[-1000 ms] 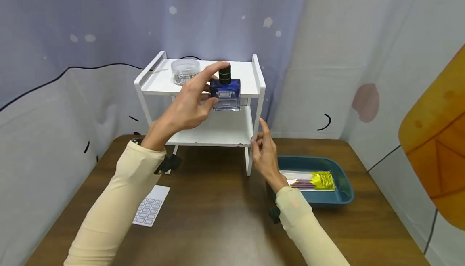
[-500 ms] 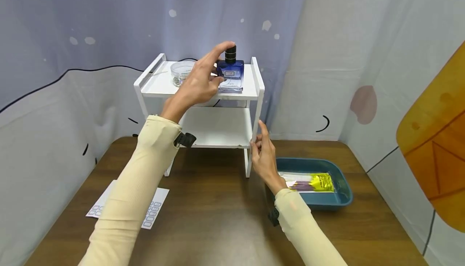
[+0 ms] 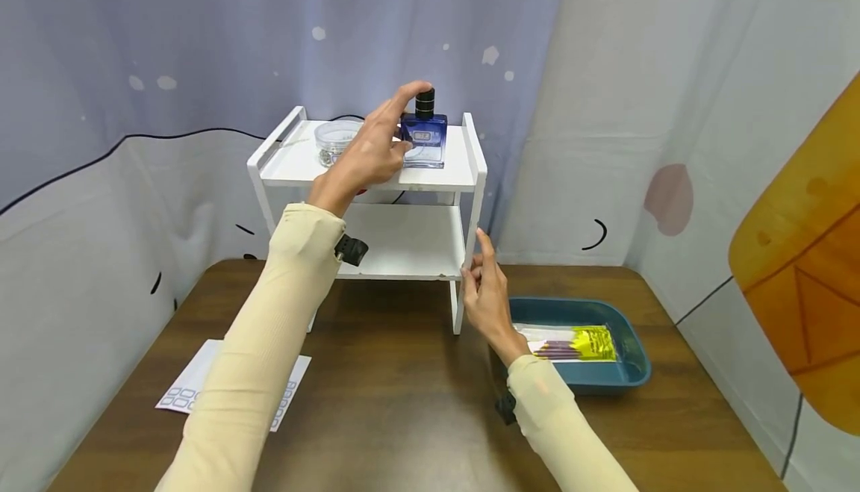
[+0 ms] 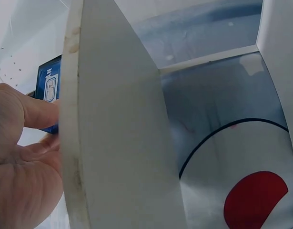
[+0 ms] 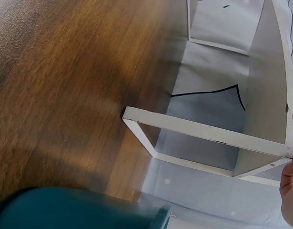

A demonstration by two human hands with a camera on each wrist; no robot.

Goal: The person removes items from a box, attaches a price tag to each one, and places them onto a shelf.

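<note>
My left hand (image 3: 371, 150) grips a blue glass perfume bottle (image 3: 430, 150) with a black cap, index finger over the cap and thumb at its side. The bottle stands upright at the right of the upper board of a white two-tier shelf (image 3: 410, 242). From below, the left wrist view shows only part of the bottle (image 4: 50, 83); the board's edge hides the rest. My right hand (image 3: 489, 299) pinches the shelf's front right leg at the height of the lower board. In the right wrist view, that hand (image 5: 290, 188) shows at the right edge, against the frame.
Left of the bottle sits a round clear jar (image 3: 329, 147), partly behind my left hand. A teal tray (image 3: 621, 372) with a yellow-and-clear packet (image 3: 578, 344) lies right of the shelf. White label sheets (image 3: 195, 372) lie under my left forearm on the brown table (image 3: 396, 402).
My left hand has carried the perfume bottle up and back from in front of the shelf onto the upper board. The right hand stays on the leg.
</note>
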